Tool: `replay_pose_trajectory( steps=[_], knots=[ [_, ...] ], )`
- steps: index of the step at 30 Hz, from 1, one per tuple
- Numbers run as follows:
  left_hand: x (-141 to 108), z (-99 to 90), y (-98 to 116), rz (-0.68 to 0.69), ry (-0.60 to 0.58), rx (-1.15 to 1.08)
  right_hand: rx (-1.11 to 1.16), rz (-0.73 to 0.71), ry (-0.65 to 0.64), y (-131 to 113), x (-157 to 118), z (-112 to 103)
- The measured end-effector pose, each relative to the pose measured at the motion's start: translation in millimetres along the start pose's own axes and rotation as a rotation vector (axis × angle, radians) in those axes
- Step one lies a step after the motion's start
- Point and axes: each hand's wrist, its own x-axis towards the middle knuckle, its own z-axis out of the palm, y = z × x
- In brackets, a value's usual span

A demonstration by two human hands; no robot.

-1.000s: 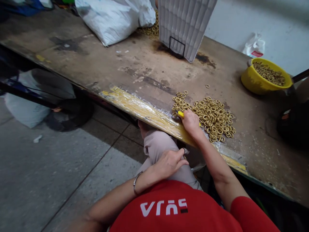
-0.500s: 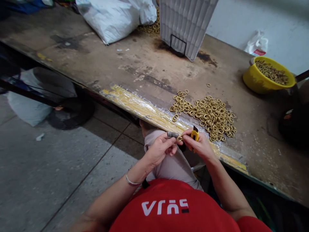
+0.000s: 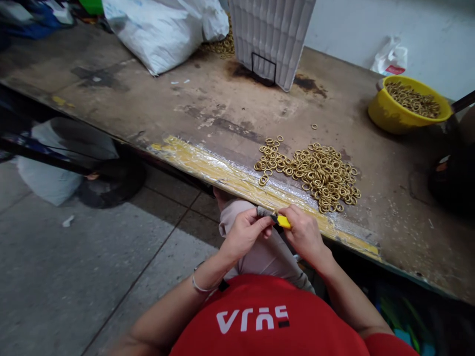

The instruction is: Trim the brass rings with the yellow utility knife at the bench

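Note:
My left hand (image 3: 243, 231) is closed in a pinch in front of the table's near edge, with a grey wrap (image 3: 263, 211) round its index finger. It holds a gold-coloured ring (image 3: 274, 212), mostly hidden at the fingertips. My right hand (image 3: 304, 233) is closed on a yellow utility knife (image 3: 284, 222), whose dark front end points left and meets the ring and the left fingertips. Whether the blade touches the ring cannot be made out. Just beyond both hands lies a loose pile of similar rings (image 3: 321, 170) on the table.
The worn table (image 3: 156, 109) has yellow tape (image 3: 208, 160) along its near edge. A yellow basin (image 3: 393, 116) of rings stands at the right. Farther back are a white sack (image 3: 159, 37) and an upright grey ridged panel (image 3: 269, 39). A dark round stand base (image 3: 109, 183) is on the floor.
My right hand has turned the utility knife from upright to pointing left and brought its front end to the ring. My left hand stays in nearly the same place. The view has shifted slightly.

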Motion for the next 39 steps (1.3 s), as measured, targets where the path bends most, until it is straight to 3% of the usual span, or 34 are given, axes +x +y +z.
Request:
replay_pose_trajectory(
  steps=[5,8,11,13,15,18,24,31,35,39],
  knots=[
    [-5.2,2.1,5.0,0.108,0.0,0.254,-0.206,0.062,-0.087,-4.3,0.5,2.2],
    [-18.9,5.7,18.4,0.198,-0.036,0.432,-0.347,0.229,-0.107,8.2,2.8,-1.9],
    [-29.0,7.7,24.9,0.332,-0.167,0.542,-0.39,0.383,-0.004,31.4,-1.8,-10.1],
    [-27.4,6.8,18.9,0.368,-0.189,0.639,-0.302,0.314,0.126,47.2,-9.6,-14.9],
    [-20.5,4.6,6.3,0.353,-0.155,0.763,-0.227,0.263,0.25,61.5,-19.5,-18.2],
    [-9.8,0.5,-13.5,0.31,-0.163,0.957,-0.22,0.318,0.374,80.3,-34.1,-21.1],
    [-4.4,-1.7,-25.5,0.196,-0.31,1.288,-0.229,0.366,0.33,97.7,-47.4,-18.2],
    [0.4,-3.5,-27.7,0.203,-0.209,1.193,-0.319,0.441,0.366,95.9,-40.2,-12.2],
    [3.3,-2.7,-31.0,0.284,-0.143,1.039,-0.397,0.558,0.246,91.1,-28.4,-16.7],
    [10.9,4.9,-32.9,0.311,-0.137,0.944,-0.328,0.507,0.143,78.2,-3.3,-12.2]
  ],
)
